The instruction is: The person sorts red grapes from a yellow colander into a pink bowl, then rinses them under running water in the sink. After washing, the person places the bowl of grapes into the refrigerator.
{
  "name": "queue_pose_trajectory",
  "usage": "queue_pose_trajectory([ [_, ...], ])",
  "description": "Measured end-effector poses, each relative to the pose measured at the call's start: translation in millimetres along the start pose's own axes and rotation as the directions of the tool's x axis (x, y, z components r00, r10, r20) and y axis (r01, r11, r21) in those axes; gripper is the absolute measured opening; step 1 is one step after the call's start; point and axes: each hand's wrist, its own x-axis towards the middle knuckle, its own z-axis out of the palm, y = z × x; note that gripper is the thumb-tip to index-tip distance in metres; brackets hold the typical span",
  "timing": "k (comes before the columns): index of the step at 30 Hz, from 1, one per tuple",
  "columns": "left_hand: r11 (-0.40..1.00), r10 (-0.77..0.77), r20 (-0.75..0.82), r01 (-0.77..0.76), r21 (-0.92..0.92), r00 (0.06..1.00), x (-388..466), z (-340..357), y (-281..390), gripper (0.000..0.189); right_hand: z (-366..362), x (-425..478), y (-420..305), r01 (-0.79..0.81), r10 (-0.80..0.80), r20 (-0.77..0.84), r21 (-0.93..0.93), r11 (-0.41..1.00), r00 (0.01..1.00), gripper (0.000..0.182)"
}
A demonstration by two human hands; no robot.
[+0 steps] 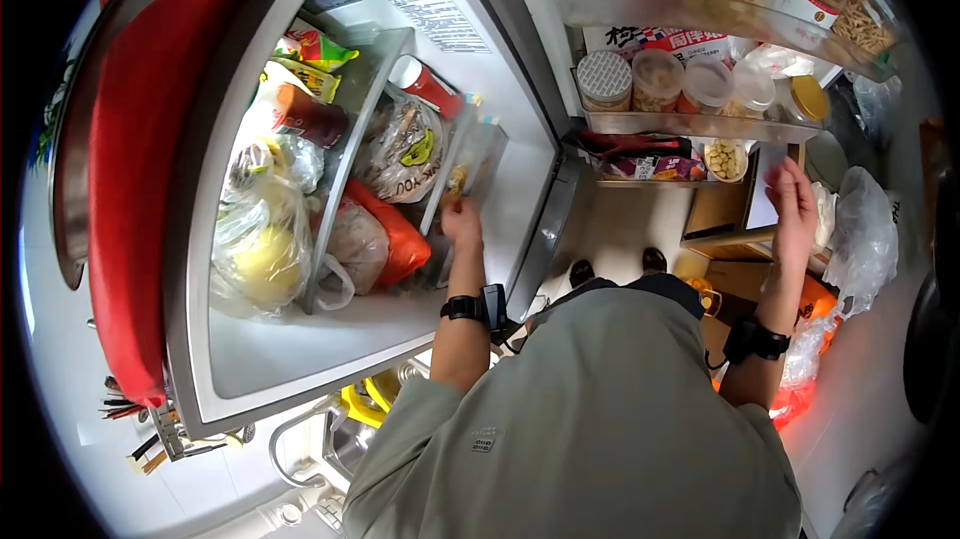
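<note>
My left hand (461, 222) reaches into the lit refrigerator (247, 363), by the front of a clear drawer (487, 153) with a small yellowish item (457, 177) just beyond the fingers. The fingertips are partly hidden, so I cannot tell whether they grip anything. Beside that hand lie an orange-red bag (401, 239) and a clear plastic bag (405, 156) with dark contents and writing. My right hand (795, 216) is raised, slightly blurred and holding nothing, its fingers loosely bent. Near it, a tub of pale nuts or cloves (725, 159) sits in the lowest door rack.
Several lidded jars (707, 83) fill the middle door rack (697, 126). Bagged yellow fruit (266, 254) rests on another shelf. A translucent plastic bag (862, 231) hangs right of my right hand. A sink faucet (289, 434) stands below the refrigerator; a red cover (150, 164) lies over its top.
</note>
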Motion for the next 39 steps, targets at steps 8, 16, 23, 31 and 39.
queue_pose_trajectory([
  [8,0.981,-0.185,-0.077,0.189,0.050,0.980,-26.8,-7.5,16.1,0.022,44.4,28.5,2.1,0.051,0.025,0.453,-0.156,0.986,0.891,0.035],
  [16,0.276,-0.645,0.032,0.273,-0.922,0.763,-9.6,-31.5,-15.3,0.026,61.1,45.2,15.4,0.131,0.027,0.664,-0.187,0.974,0.747,0.037],
  [23,0.359,-0.640,-0.039,0.253,-0.899,0.767,-16.5,-33.5,-11.0,0.025,67.0,47.4,39.1,0.113,0.078,0.727,-0.211,0.971,0.682,0.039],
  [31,0.393,-0.604,-0.067,0.224,-0.892,0.794,7.5,-50.3,-45.4,0.026,82.9,29.4,60.1,-0.129,0.277,0.740,-0.252,0.959,0.613,0.039],
  [39,0.663,-0.681,0.029,0.634,-0.398,0.731,-45.7,-54.6,-52.8,0.044,90.3,-38.2,111.8,-0.355,0.401,0.636,-0.208,0.912,0.659,0.044],
])
